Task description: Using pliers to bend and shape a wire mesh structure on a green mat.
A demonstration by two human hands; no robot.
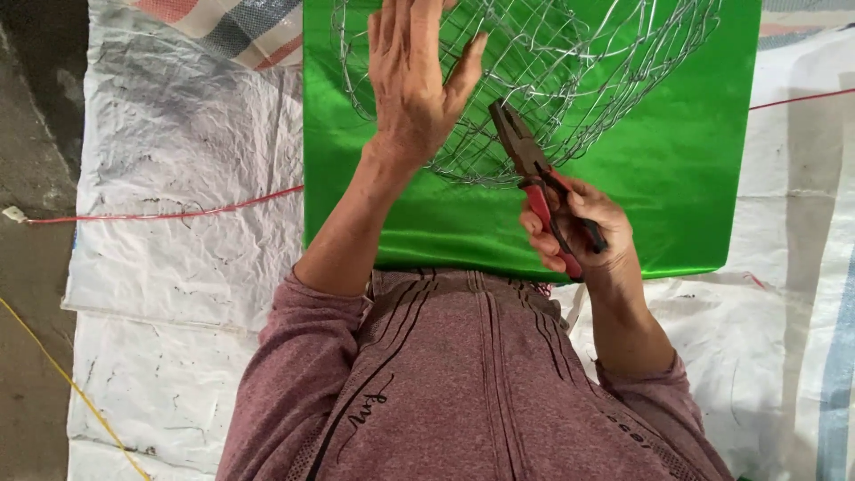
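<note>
A round wire mesh basket frame (570,80) lies on a shiny green cloth (677,178). My left hand (414,85) rests flat on the frame's left side, fingers together and pointing away from me. My right hand (579,227) grips the red and black handles of a pair of pliers (525,156). The dark jaws of the pliers point up and left and touch the lower rim of the wire frame. My forearms in mauve sleeves reach in from below.
White woven plastic sheeting (178,178) covers the ground around the cloth. A thin red cord (178,212) runs across it at left and right. A yellow cord (62,365) crosses the bare concrete at the lower left.
</note>
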